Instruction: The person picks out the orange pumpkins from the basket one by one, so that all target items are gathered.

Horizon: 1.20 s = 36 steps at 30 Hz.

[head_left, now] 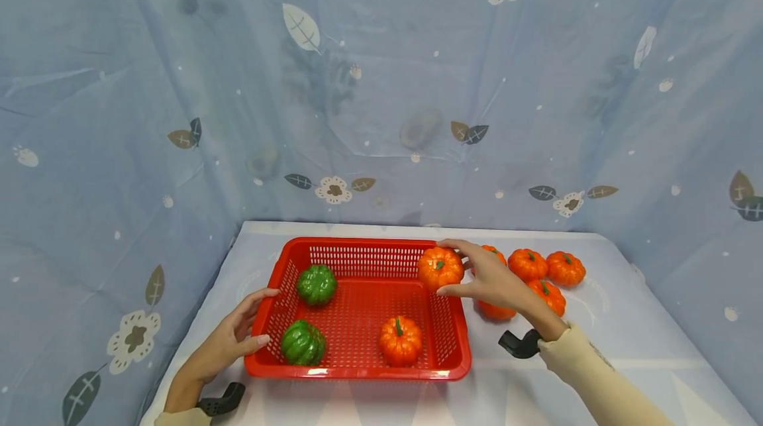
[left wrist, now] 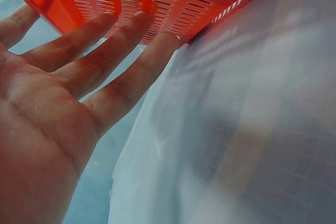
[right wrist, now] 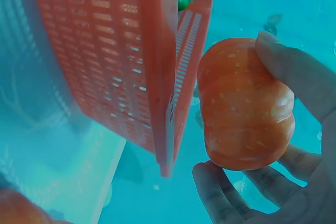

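A red plastic basket (head_left: pixel 357 373) with slotted walls sits on the table. Inside are two green pumpkins (head_left: pixel 316 285) on the left and one orange pumpkin (head_left: pixel 401 341) near the front right. At the basket's left side is my left hand (head_left: pixel 223 340), its fingers stretched out with the tips at the slotted wall (left wrist: pixel 163 9). My right hand (head_left: pixel 485 277) grips another orange pumpkin (head_left: pixel 441 269) between thumb and fingers, over the basket's back right corner. In the right wrist view this pumpkin (right wrist: pixel 247 106) is beside the basket's rim, its smooth, speckled side showing.
Several more orange pumpkins (head_left: pixel 527 264) lie on the table (head_left: pixel 620 333) right of the basket, some partly hidden by my right hand. A blue curtain (head_left: pixel 381 95) with flowers and leaves hangs behind the table and along both sides. Each wrist carries a black strap mount (head_left: pixel 520 344).
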{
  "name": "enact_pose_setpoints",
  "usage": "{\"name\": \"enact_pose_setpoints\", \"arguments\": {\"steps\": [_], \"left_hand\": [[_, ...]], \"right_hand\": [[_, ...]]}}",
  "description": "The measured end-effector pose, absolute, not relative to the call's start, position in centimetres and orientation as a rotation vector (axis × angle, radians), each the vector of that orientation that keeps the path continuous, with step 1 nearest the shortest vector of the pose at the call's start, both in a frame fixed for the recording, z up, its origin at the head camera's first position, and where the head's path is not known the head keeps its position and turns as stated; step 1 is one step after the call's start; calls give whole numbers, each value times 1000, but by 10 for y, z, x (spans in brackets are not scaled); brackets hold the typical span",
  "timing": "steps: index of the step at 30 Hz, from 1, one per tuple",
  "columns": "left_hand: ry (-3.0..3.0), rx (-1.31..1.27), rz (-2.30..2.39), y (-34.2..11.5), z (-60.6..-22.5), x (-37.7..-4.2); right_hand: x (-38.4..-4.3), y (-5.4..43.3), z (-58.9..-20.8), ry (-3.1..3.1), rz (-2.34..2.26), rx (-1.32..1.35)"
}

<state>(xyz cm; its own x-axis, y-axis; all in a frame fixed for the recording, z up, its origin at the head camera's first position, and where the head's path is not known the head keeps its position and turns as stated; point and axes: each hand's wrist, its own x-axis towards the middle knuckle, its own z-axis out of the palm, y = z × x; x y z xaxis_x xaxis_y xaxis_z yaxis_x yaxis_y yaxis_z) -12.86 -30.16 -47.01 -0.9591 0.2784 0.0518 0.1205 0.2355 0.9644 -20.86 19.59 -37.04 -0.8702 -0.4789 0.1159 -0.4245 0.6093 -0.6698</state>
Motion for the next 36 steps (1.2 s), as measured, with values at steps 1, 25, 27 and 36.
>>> {"name": "enact_pose_setpoints", "arguments": {"steps": [1,25,27,36], "left_hand": [[2363,388,1824,-302,-470,-129],[2368,420,1819,-304,-471,-130],[2364,422,1822,-304,-472,-129],[2378,416,1807,-305,-473,-130]], "right_hand": [[-207,198,-371,2754,-1119,-751],[-185,258,-381,2880,-1168,-550],[-183,265,-383,2907,-1161,-544],[-176,294,-393,2971,-1135,-439]]}}
